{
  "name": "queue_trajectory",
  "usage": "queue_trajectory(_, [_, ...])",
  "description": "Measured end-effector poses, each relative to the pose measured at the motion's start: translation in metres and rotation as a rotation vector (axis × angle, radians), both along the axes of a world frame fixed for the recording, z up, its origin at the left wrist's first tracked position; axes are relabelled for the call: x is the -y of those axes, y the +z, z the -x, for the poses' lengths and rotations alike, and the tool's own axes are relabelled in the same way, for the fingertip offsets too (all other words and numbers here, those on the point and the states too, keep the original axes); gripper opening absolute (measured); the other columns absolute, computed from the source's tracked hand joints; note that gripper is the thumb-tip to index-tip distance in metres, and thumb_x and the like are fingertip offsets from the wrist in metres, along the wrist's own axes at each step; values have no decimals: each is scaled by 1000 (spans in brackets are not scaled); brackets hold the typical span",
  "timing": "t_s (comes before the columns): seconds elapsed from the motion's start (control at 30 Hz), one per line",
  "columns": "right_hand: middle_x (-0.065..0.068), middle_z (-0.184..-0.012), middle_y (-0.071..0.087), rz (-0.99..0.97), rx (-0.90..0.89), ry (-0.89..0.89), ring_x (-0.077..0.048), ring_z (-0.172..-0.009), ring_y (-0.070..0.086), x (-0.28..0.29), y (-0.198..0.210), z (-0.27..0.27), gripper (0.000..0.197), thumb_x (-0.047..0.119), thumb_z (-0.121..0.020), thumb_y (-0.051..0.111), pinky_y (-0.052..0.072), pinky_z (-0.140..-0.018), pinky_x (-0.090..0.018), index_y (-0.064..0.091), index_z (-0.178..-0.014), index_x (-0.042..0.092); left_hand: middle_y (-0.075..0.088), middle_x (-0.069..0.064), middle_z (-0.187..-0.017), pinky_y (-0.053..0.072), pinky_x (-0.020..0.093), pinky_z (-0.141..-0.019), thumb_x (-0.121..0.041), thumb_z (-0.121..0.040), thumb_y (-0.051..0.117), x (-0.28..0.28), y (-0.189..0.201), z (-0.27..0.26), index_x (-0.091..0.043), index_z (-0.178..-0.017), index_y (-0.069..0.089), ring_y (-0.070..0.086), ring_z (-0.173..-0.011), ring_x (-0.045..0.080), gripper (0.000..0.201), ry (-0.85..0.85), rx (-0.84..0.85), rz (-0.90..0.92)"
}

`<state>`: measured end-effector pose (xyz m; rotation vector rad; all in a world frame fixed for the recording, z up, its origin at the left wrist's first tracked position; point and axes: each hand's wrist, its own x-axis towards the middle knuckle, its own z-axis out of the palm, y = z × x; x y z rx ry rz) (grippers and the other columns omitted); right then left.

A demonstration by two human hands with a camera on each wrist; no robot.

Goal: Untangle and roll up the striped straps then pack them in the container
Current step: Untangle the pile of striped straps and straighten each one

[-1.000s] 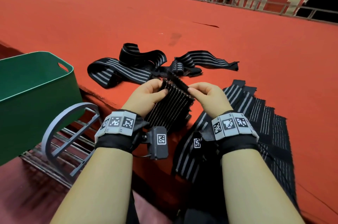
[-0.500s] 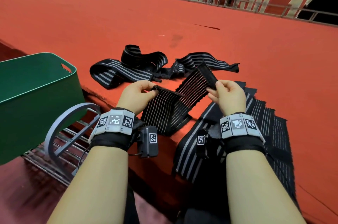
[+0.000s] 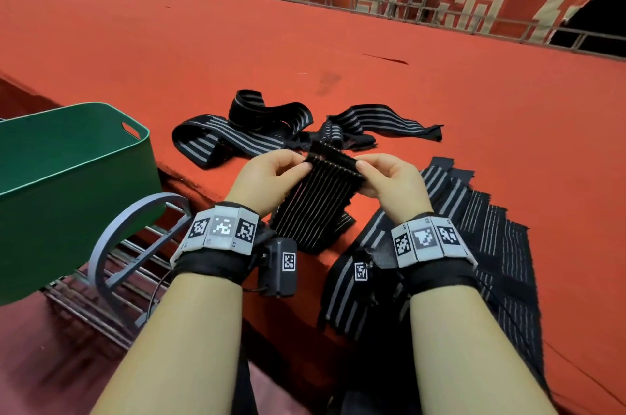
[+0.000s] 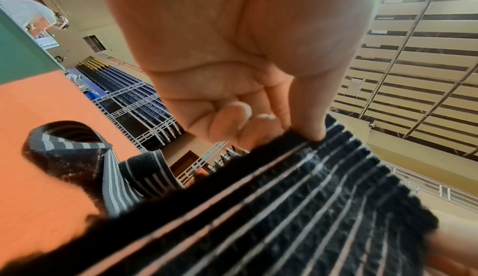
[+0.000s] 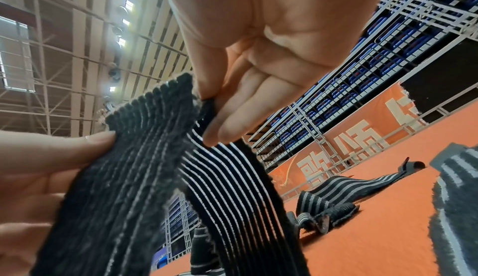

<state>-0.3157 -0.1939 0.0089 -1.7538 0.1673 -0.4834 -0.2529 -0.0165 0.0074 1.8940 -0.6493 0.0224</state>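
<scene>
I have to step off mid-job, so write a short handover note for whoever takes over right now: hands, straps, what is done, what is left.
Left hand: pinches the top edge of the held strap at its left corner.
Right hand: pinches the same edge at the right corner.
Held strap: its top edge is folded over and the rest hangs to the red surface; the roll is barely begun.
Tangled straps lie beyond the hands; more straps lie flat at the right.
Green container at the left: no strap visible in the part in view.
Left: roll this strap, untangle and roll the others, pack all.
</scene>
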Motion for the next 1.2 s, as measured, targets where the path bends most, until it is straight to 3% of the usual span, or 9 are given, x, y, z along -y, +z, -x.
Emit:
queue_trajectory(0.17, [5, -82, 68, -8, 35, 40, 3, -70, 67, -2, 6, 5, 18, 5, -94, 52, 52, -64, -11, 67, -91, 13, 64, -12, -71, 44, 22, -70, -23, -91, 56, 1, 0, -1, -23, -80, 66, 53, -58, -7, 15, 32, -26, 34])
queue_trajectory(0.37, [2, -84, 70, -1, 12, 44, -5, -74, 68, -1, 4, 5, 17, 9, -94, 53, 55, -72, -19, 68, -91, 16, 57, -25, -51, 36, 7, -53, -23, -92, 55, 0, 3, 2, -29, -72, 61, 50, -50, -10, 21, 66, -21, 50])
queue_trajectory(0.5, [-2, -89, 71, 16, 5, 83, -11, -80, 68, -1, 5, 6, 17, 9, -94, 52, 56, -75, -21, 68, -96, 13, 57, -17, -54, 39, 14, -58, -22, -91, 56, 0, 2, 1, -29, -70, 61, 50, -49, -10, 23, 96, -25, 82])
queue_trajectory(0.63, [1, -86, 71, -29, 6, 138, -14, -81, 69, -4, 5, 7, 22, 11, -96, 50, 56, -78, -25, 68, -87, 21, 55, -22, -48, 37, 7, -54, -22, -91, 56, 0, 2, 2, -29, -69, 61, 49, -48, -10, 24, 123, -27, 83])
queue_trajectory(0.73, [0, -88, 72, -79, 17, 164, -17, -86, 70, -5, 4, 8, 21, 14, -95, 51, 56, -81, -29, 68, -86, 21, 54, -16, -50, 38, 12, -57, -23, -91, 56, -1, 2, 3, -29, -68, 60, 48, -48, -10, 24, 151, -16, 75])
queue_trajectory(0.8, [-3, -92, 71, -68, 32, 180, -19, -93, 68, -6, 3, 8, 14, 12, -91, 57, 55, -85, -32, 68, -89, 20, 53, -14, -54, 38, 10, -57, -24, -91, 56, -2, 2, 3, -30, -68, 59, 48, -48, -10, 24, 159, -11, 69])
queue_trajectory(0.93, [5, -86, 69, 7, 73, 177, -5, -84, 66, -7, 4, 9, 19, 3, -84, 64, 54, -81, -24, 65, -88, 21, 54, -13, -58, 40, 12, -59, -24, -91, 56, -2, 3, 3, -30, -68, 59, 50, -52, -6, 24, 170, 3, 58])
queue_trajectory(1.07, [3, -85, 68, 61, 91, 98, -6, -81, 65, -8, 3, 7, 19, 3, -87, 61, 53, -75, -21, 65, -87, 21, 57, -11, -65, 45, 26, -71, -24, -90, 57, 0, 2, 3, -24, -74, 60, 53, -63, 4, 17, 164, 3, 41])
queue_trajectory(1.2, [10, -84, 68, 81, 119, 43, 4, -79, 64, -7, 3, 8, 19, 3, -86, 63, 50, -77, -14, 66, -87, 21, 57, -16, -83, 42, 10, -68, -22, -86, 62, -1, 2, 3, -26, -91, 57, 51, -73, 1, 8, 179, 25, 76])
